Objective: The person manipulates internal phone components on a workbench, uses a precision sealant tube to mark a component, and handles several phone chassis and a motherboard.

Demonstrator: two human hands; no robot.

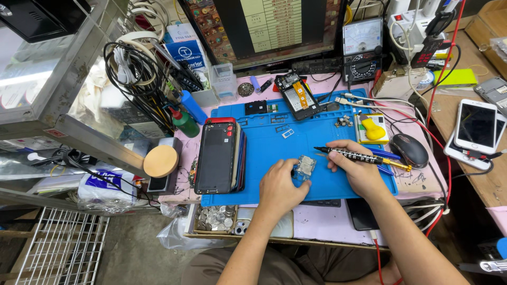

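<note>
The left hand [278, 186] pinches a small silvery circuit part [305, 167] at its near edge, its grip narrow and closed on it, pressing it flat against the blue work mat [264, 132] near the mat's front middle. The right hand [359, 169] has its grip wrapped round a black pen-like tool [351, 154], whose fine tip points left and sits just beside the part's upper right corner. By the look of it, the step in hand is fine work on that part, steadied by one hand and probed by the other; the next move calls for a light, exact touch. To the left lies a stack of phones [219, 155], back cover up; behind stands an opened phone [298, 97]; a mouse [409, 149] rests on the surface at right
</note>
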